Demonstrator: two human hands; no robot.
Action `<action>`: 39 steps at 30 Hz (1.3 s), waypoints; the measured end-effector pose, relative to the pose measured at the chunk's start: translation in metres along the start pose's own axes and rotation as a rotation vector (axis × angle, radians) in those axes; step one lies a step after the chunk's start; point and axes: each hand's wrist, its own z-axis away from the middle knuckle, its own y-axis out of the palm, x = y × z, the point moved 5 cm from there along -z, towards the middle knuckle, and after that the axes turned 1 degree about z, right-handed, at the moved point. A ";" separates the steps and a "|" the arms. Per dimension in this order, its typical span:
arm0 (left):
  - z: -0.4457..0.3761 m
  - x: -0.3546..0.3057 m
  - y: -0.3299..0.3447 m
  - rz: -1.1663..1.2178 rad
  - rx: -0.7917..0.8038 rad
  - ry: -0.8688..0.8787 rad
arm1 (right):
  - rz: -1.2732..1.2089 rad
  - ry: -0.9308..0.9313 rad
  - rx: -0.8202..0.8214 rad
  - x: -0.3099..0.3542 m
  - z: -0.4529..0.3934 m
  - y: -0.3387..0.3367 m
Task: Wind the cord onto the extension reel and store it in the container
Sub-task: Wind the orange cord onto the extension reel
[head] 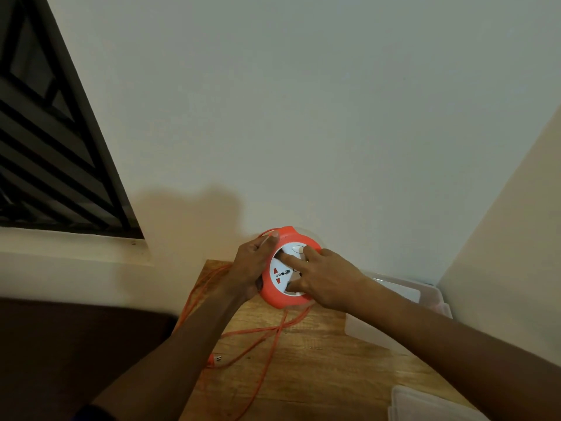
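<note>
Head camera view, looking down at a small wooden table (318,360) set against a pale wall, with a barred window (51,141) at upper left. Much is hard to make out: the far side of the orange reel (280,294) is hidden, so how much cord is wound on it cannot be told. A clear plastic container (425,294) at the right is mostly hidden behind the right forearm, and its inside is not visible. A clear lid (425,404) is cut off by the bottom right edge.

The reel is held tilted above the far end of the table, its white socket face (280,273) turned toward the camera. The left hand (252,268) grips the reel's left rim, fingers curled around the edge with the thumb lying along the top. The right hand (324,281) rests on the white face with fingers spread and fairly straight, the index finger reaching across the centre, the thumb at the lower edge.

Loose orange cord (267,344) hangs below the reel and loops across the table, some trailing over the left edge. Its plug (215,359) lies near that edge.
</note>
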 end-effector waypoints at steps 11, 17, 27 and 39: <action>0.000 -0.002 0.001 0.087 -0.006 -0.008 | 0.046 0.114 -0.076 -0.013 -0.013 -0.011; -0.002 -0.009 0.000 0.073 -0.127 0.091 | -0.304 0.567 -0.177 -0.019 -0.014 -0.002; -0.001 0.001 -0.009 0.095 -0.228 0.146 | -1.801 1.060 -0.195 -0.001 -0.008 0.036; -0.003 0.000 -0.005 0.096 -0.089 0.073 | -0.132 0.054 -0.154 -0.003 0.002 -0.007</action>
